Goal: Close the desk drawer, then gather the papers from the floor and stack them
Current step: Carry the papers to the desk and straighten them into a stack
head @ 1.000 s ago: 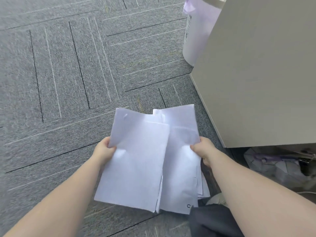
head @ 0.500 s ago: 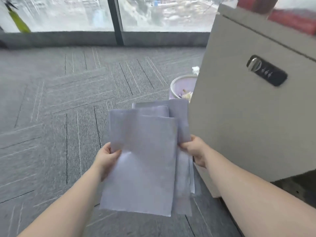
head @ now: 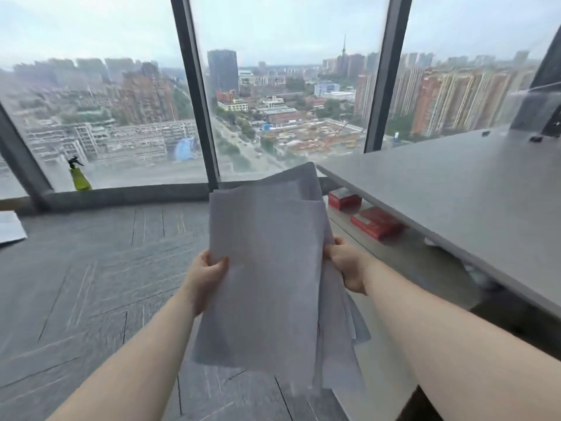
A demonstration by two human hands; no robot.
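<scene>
Papers sit fanned and uneven, my left hand and right hand each pinching a side edge. I judge the loose back sheets could slip out before reaching the worktop.

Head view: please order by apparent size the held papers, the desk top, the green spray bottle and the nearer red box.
1. desk top
2. papers, close to the camera, so this rank is unsure
3. nearer red box
4. green spray bottle, farthest away, so it looks smallest
</scene>
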